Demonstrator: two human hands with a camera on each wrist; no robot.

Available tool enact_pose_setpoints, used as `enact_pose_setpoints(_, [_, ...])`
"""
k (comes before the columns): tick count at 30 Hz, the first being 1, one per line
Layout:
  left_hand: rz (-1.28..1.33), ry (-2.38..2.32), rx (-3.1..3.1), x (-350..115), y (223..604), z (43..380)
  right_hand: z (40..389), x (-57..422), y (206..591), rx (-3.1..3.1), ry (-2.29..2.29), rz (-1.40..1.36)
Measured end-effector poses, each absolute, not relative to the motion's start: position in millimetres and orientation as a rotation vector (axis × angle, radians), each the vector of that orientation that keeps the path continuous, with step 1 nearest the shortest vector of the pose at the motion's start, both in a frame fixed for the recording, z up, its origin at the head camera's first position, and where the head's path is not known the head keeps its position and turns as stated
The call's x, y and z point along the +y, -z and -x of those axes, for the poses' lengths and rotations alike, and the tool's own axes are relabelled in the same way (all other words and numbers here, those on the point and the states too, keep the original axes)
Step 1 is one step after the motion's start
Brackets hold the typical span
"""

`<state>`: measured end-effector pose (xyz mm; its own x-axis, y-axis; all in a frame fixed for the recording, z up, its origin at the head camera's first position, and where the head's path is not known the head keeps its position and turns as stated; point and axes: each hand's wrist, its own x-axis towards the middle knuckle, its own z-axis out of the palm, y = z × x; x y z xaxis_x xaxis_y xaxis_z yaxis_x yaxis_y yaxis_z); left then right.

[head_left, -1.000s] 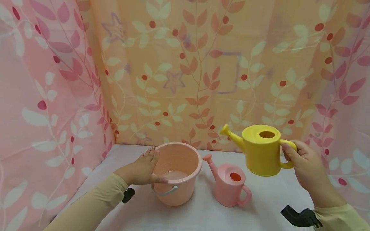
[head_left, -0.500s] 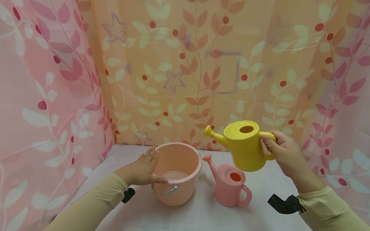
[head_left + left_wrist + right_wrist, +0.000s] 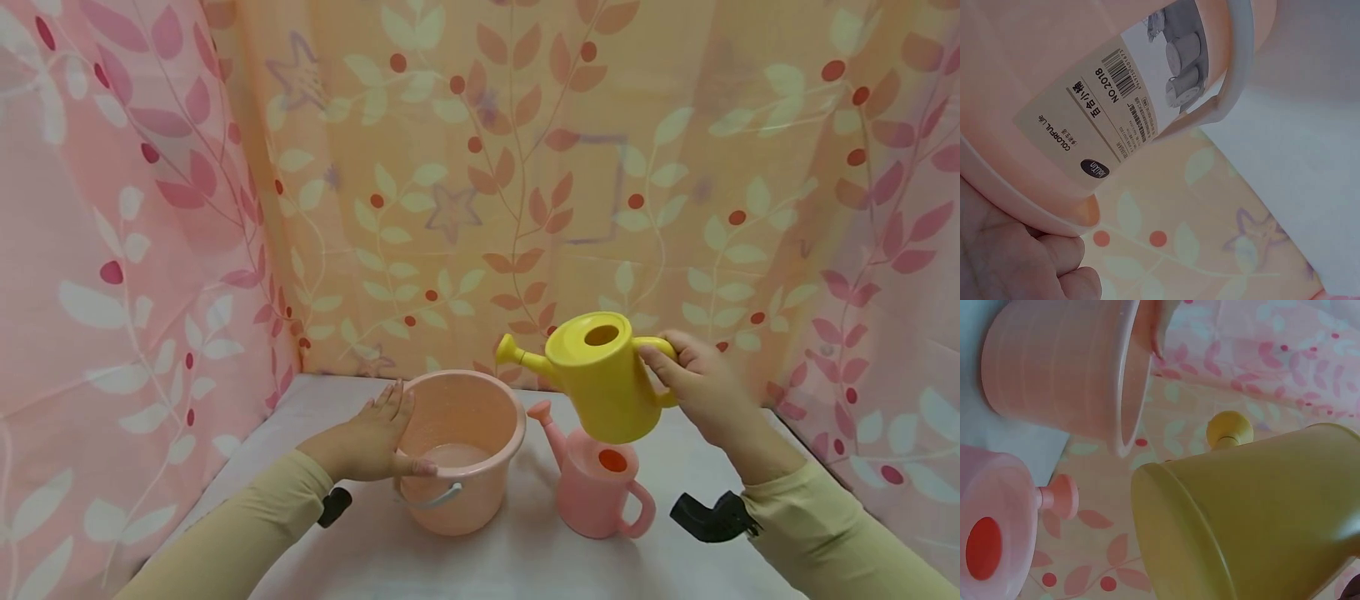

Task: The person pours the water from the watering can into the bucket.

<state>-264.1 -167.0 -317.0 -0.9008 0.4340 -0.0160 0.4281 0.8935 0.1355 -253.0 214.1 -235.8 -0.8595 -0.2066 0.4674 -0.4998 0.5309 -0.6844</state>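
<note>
Two hands in beige sleeves are at work above a white cloth-covered surface [image 3: 345, 571]. The left hand [image 3: 366, 443] lies spread over the left side of a peach-pink round plastic bucket [image 3: 468, 502], its fingers extended along the rim and its thumb laid over the near edge. The right hand [image 3: 705, 387] has its fingers wrapped round the handle of a bright yellow plastic watering can [image 3: 606, 387], raised clear of the surface. This can leans left, its flared spout pointing toward the bucket and sitting near the bucket's right rim in the head view.

To the right of the bucket, a pink plastic watering can [image 3: 594, 496] with a red opening stands upright on the surface, its spout toward the bucket and its handle on the right. In the head view the yellow can's base overlaps its top; the right wrist view shows a gap between the two cans.

A pale grey bail handle [image 3: 435, 498] hangs on the bucket's near side, and a printed label [image 3: 1088, 115] with a barcode is stuck to its outer wall. Orange leaf-patterned fabric [image 3: 345, 225] hangs at the far side.
</note>
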Motion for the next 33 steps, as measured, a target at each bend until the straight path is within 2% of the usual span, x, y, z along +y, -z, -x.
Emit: enact_pose_setpoints(33, [-0.660,-0.186,3.011,-167,318,265,254,183,226,-2.516,-1.262,-0.731])
